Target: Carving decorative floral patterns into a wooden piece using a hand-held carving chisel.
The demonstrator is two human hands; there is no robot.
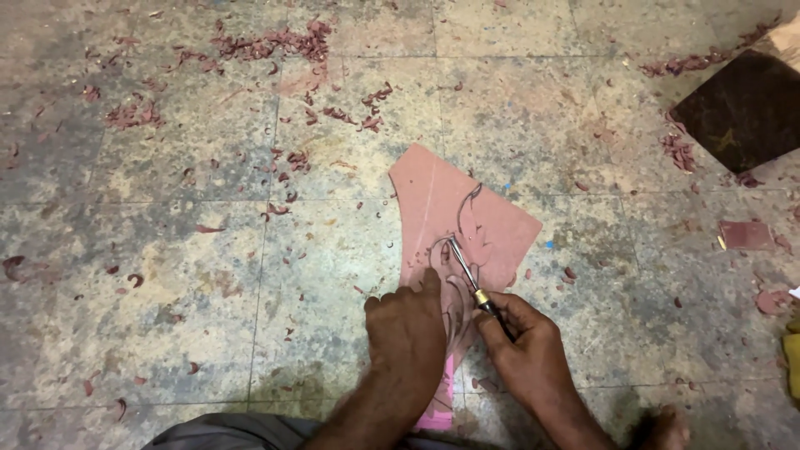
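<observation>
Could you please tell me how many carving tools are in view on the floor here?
1. A slim metal carving chisel with a dark handle is gripped in the right hand, its tip on the pink board. Others may lie out of frame.

Lighting moderate, warm, diffuse; source appears overhead, no hard shadows. Soft shading under the left hand point(406, 329) and right hand point(527, 350). Tiled floor point(167, 208) evenly lit, slightly darker toward top left corner and bottom edge. No glare. Mild softness overall; fine carved lines on the pink board point(492, 225) hard to resolve. Slight wide-angle stretch at edges.
</observation>
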